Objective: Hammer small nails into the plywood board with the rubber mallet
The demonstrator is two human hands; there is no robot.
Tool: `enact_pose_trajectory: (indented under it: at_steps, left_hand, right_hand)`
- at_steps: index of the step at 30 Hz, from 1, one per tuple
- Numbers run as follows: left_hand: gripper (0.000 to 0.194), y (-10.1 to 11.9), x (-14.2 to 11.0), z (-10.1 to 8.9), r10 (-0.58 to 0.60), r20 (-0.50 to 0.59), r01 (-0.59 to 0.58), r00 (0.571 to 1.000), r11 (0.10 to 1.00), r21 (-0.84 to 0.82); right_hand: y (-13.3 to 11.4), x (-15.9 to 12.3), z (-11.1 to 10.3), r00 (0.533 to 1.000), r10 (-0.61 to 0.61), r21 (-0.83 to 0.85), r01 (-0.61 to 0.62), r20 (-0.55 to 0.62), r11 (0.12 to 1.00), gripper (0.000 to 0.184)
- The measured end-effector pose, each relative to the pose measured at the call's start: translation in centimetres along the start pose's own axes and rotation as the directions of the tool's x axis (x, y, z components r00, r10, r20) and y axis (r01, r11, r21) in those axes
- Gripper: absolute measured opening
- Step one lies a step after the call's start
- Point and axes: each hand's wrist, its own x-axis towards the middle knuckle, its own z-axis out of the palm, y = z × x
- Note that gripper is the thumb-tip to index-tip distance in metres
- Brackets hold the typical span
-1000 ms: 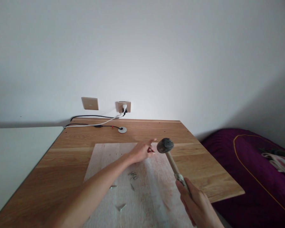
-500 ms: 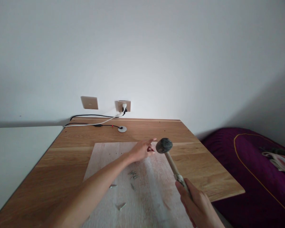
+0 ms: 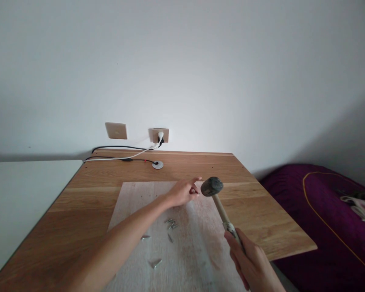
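My right hand (image 3: 251,257) is wrapped round the wooden handle of a rubber mallet (image 3: 212,186). The mallet's dark head is raised just right of my left hand (image 3: 184,192). That left hand is closed low over the far part of a pale, whitish board (image 3: 188,247), with one finger sticking out to the right. Whatever its fingers pinch, if anything, is too small or hidden to make out. Several silvery screws (image 3: 172,223) lie in a loose group on the board, nearer to me than the left hand. Another screw (image 3: 156,263) sits closer to the front.
Beneath the board is a wooden desk (image 3: 261,211). Cables (image 3: 121,159) run along its back edge to a wall socket (image 3: 160,135) and a round grommet (image 3: 157,164). A white surface (image 3: 27,202) adjoins on the left. Purple fabric (image 3: 331,219) lies beyond the right edge.
Almost nothing differs. The whole view has shifted slightly, and both hands and the mallet keep nearly the same places.
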Motion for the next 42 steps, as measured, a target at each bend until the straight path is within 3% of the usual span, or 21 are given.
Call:
enact_pose_trajectory:
  at_steps: [4,11,19,27,35,42]
  left_hand:
    - [0.075,-0.2,0.0,0.0,0.005,0.011,-0.005,1.000,1.000,-0.005]
    - [0.076,0.2,-0.2,-0.1,-0.006,0.006,0.006,1.000,1.000,0.010]
    - [0.076,-0.3,0.1,0.1,-0.014,0.015,0.014,1.000,1.000,-0.006]
    - [0.077,0.3,-0.2,-0.2,-0.012,0.009,0.012,1.000,1.000,0.007]
    - [0.074,0.1,0.0,0.1,-0.005,0.010,0.005,1.000,1.000,-0.004]
    - [0.074,0.4,-0.1,-0.1,-0.018,-0.003,0.018,1.000,1.000,0.002]
  right_hand:
    - [-0.4,-0.6,-0.6,0.999,-0.027,0.013,0.028,-0.023,1.000,0.048]
    - [0.5,0.0,0.7,1.000,-0.003,0.008,0.003,0.006,1.000,0.041]
    - [-0.4,-0.9,-0.9,0.999,-0.037,0.027,0.038,-0.025,0.999,0.049]
    - [0.7,0.0,0.8,1.000,0.008,-0.020,-0.008,0.016,1.000,0.043]
    - [0.4,-0.2,-0.2,1.000,-0.007,-0.015,0.007,0.009,1.000,0.048]
    - [0.9,0.3,0.8,1.000,0.011,-0.007,-0.011,0.028,1.000,0.047]
